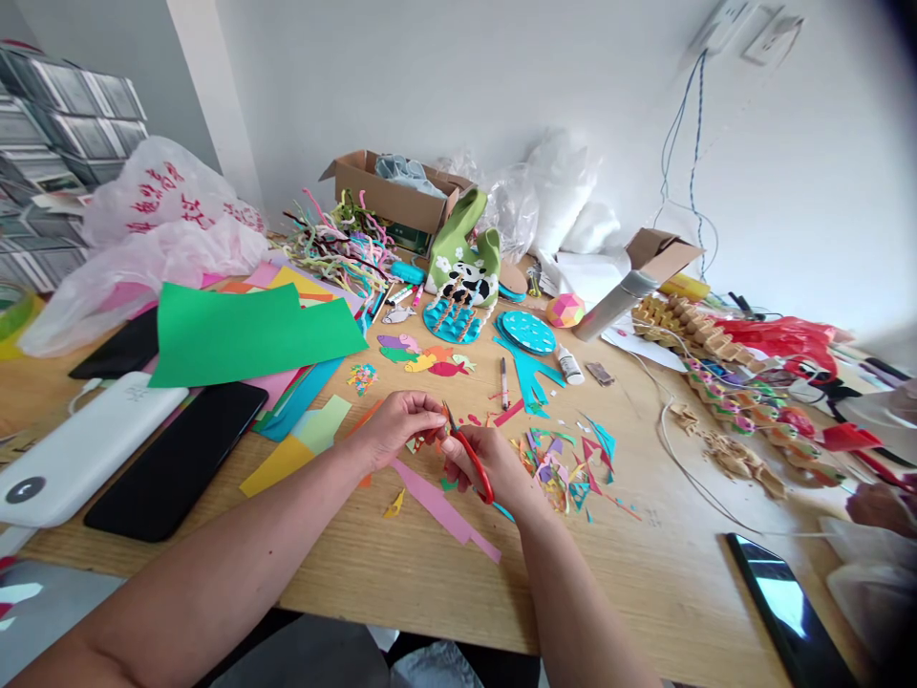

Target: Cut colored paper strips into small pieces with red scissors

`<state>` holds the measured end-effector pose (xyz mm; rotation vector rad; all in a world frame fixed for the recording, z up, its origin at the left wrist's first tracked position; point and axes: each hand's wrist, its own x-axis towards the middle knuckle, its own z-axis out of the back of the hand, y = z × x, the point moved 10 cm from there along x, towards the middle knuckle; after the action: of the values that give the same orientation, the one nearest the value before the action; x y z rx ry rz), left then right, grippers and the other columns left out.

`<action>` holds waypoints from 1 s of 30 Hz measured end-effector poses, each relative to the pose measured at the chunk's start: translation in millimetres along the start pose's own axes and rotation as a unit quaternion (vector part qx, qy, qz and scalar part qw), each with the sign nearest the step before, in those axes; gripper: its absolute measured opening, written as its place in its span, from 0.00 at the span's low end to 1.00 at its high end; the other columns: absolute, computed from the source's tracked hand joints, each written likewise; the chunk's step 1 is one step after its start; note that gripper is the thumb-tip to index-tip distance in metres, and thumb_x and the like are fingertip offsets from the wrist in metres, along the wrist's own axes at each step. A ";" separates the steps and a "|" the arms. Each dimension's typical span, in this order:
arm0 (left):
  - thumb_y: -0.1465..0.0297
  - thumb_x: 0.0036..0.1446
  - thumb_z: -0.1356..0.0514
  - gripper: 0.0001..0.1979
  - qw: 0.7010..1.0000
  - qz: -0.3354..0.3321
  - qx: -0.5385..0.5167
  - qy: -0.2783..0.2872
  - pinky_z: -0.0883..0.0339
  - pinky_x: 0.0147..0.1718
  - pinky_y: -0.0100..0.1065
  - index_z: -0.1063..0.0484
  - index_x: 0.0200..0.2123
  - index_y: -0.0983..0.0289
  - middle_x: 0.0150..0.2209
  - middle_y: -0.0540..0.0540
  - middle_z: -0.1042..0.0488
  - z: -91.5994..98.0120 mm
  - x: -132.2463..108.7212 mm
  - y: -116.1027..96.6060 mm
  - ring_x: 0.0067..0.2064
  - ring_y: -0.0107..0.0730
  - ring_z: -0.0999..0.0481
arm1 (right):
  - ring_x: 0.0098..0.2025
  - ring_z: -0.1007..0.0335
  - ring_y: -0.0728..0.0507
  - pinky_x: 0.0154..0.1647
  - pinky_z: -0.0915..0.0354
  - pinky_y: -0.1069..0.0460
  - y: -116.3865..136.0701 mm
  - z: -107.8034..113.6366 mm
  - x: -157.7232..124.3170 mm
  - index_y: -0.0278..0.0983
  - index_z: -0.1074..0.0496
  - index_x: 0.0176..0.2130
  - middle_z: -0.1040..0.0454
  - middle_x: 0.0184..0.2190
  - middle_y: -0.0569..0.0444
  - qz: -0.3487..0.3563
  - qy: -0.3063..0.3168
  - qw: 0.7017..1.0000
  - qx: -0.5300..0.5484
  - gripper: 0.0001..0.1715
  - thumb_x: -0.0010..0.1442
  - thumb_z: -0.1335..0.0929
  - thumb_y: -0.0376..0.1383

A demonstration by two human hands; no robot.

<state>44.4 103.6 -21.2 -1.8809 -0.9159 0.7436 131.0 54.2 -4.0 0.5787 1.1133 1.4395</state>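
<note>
My right hand [494, 463] grips a pair of scissors [476, 463] with red handles, its blades pointing up toward my left fingers. My left hand [405, 430] is closed in a pinch close to the blade tips; whatever sits between its fingers is too small to make out. Beneath my hands lie a pink paper strip [448, 506] and a small yellow scrap [394, 504]. Paper offcuts [559, 468] in many colours are heaped right of my right hand. Beyond my hands, several paper fish [430, 360] lie near a small pile of confetti [362, 378].
Green paper [250, 334], a white power bank [86, 444] and a black phone [179, 459] lie left. Behind stand a cardboard box [387, 186] and a green panda bag [464, 263]. At right are a grey cylinder [616, 304], a cable [688, 459] and another phone [784, 602].
</note>
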 end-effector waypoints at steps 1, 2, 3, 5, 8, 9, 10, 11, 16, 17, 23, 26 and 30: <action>0.69 0.43 0.34 0.07 1.000 0.001 0.000 0.002 0.44 0.22 0.27 0.28 0.26 0.66 0.21 0.49 0.29 -0.2 0.0 0.5 0.22 0.22 0.34 | 0.17 0.32 0.48 0.14 0.44 0.57 -0.1 0.0 0.0 0.35 0.34 0.26 0.27 0.19 0.53 0.000 0.002 1.000 -0.001 0.27 0.55 0.32 0.55; 0.69 0.43 0.34 0.07 1.000 0.002 0.000 0.004 0.44 0.22 0.27 0.27 0.26 0.67 0.21 0.50 0.29 -0.4 0.0 0.8 0.22 0.22 0.34 | 0.17 0.32 0.48 0.14 0.44 0.58 -0.3 0.0 0.1 0.35 0.34 0.25 0.27 0.18 0.53 0.000 0.003 1.000 -0.003 0.27 0.55 0.32 0.55; 0.70 0.43 0.34 0.07 1.000 0.002 0.000 0.004 0.44 0.22 0.27 0.27 0.26 0.67 0.21 0.50 0.28 -0.3 -0.1 1.0 0.22 0.22 0.34 | 0.17 0.32 0.48 0.14 0.44 0.58 -0.9 0.0 0.1 0.34 0.34 0.25 0.28 0.18 0.53 0.000 0.004 1.000 -0.004 0.26 0.56 0.32 0.55; 0.70 0.43 0.34 0.07 1.000 0.004 -0.003 0.001 0.43 0.22 0.28 0.27 0.26 0.67 0.21 0.50 0.28 0.3 -0.1 1.2 0.22 0.23 0.34 | 0.17 0.33 0.49 0.14 0.44 0.58 -2.6 0.0 0.3 0.34 0.34 0.25 0.28 0.17 0.53 -0.001 0.005 1.000 -0.004 0.26 0.56 0.32 0.54; 0.70 0.42 0.34 0.08 1.000 0.002 -0.012 0.001 0.42 0.23 0.28 0.27 0.27 0.67 0.21 0.49 0.28 0.3 0.2 0.4 0.22 0.23 0.33 | 0.16 0.33 0.49 0.14 0.44 0.58 -4.6 -0.2 0.4 0.34 0.34 0.25 0.28 0.17 0.54 -0.002 0.006 1.000 -0.003 0.25 0.56 0.32 0.53; 0.71 0.42 0.33 0.08 1.000 0.001 -0.014 0.003 0.42 0.24 0.28 0.27 0.27 0.67 0.21 0.49 0.29 0.0 0.3 0.0 0.23 0.23 0.33 | 0.16 0.33 0.49 0.14 0.44 0.58 -4.7 -0.4 0.4 0.34 0.34 0.25 0.28 0.17 0.54 -0.001 0.008 1.000 -0.002 0.25 0.56 0.32 0.53; 0.71 0.42 0.33 0.08 1.000 0.001 -0.014 0.004 0.42 0.24 0.28 0.27 0.27 0.67 0.21 0.49 0.29 -0.2 0.4 -0.2 0.23 0.23 0.33 | 0.16 0.33 0.49 0.14 0.44 0.58 -4.4 -0.4 0.4 0.34 0.34 0.25 0.28 0.17 0.54 0.001 0.008 1.000 -0.002 0.25 0.56 0.32 0.53; 0.71 0.42 0.33 0.08 1.000 0.002 -0.014 0.004 0.42 0.24 0.28 0.27 0.27 0.67 0.21 0.48 0.29 -0.1 0.5 -0.1 0.23 0.22 0.33 | 0.16 0.33 0.49 0.14 0.44 0.58 -4.1 -0.4 0.3 0.34 0.34 0.25 0.28 0.18 0.54 0.001 0.008 1.000 -0.002 0.24 0.57 0.32 0.52; 0.71 0.41 0.32 0.08 1.000 0.008 -0.014 -0.005 0.42 0.24 0.27 0.26 0.27 0.68 0.21 0.48 0.29 2.5 0.6 0.7 0.22 0.21 0.34 | 0.16 0.34 0.49 0.14 0.44 0.58 -2.6 -0.2 0.0 0.34 0.34 0.25 0.29 0.17 0.54 0.001 0.010 1.000 -0.010 0.24 0.57 0.32 0.52; 0.71 0.41 0.33 0.08 1.000 0.007 -0.012 -0.007 0.43 0.24 0.27 0.26 0.27 0.68 0.21 0.48 0.30 3.0 0.7 0.6 0.22 0.21 0.34 | 0.16 0.34 0.49 0.14 0.44 0.58 -2.6 -0.5 -0.1 0.34 0.33 0.25 0.29 0.17 0.54 0.001 0.012 1.000 -0.011 0.24 0.57 0.32 0.52; 0.71 0.40 0.33 0.07 1.000 0.020 0.002 -0.001 0.46 0.23 0.27 0.26 0.25 0.68 0.20 0.48 0.31 2.2 0.6 1.6 0.21 0.20 0.36 | 0.17 0.33 0.49 0.15 0.44 0.58 -2.9 -0.4 -0.9 0.35 0.34 0.25 0.28 0.18 0.53 0.001 0.018 1.000 -0.023 0.24 0.56 0.32 0.53; 0.72 0.40 0.34 0.06 1.000 0.024 0.020 0.000 0.47 0.22 0.27 0.26 0.24 0.67 0.20 0.48 0.31 1.3 -0.1 1.3 0.21 0.20 0.36 | 0.17 0.33 0.49 0.15 0.44 0.58 -2.8 -0.5 -1.2 0.35 0.34 0.25 0.28 0.19 0.53 -0.004 0.023 0.999 -0.029 0.24 0.55 0.31 0.53; 0.71 0.39 0.34 0.06 0.999 0.025 0.030 -0.004 0.48 0.21 0.27 0.26 0.24 0.67 0.19 0.48 0.32 2.6 0.2 2.1 0.20 0.20 0.38 | 0.16 0.35 0.50 0.14 0.45 0.58 -2.2 0.2 -1.0 0.35 0.34 0.24 0.28 0.18 0.54 -0.009 0.025 0.999 -0.025 0.24 0.55 0.31 0.52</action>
<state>43.0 104.2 -24.2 -1.8545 -0.8451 0.7992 132.4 53.1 -5.6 0.4982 1.1152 1.4683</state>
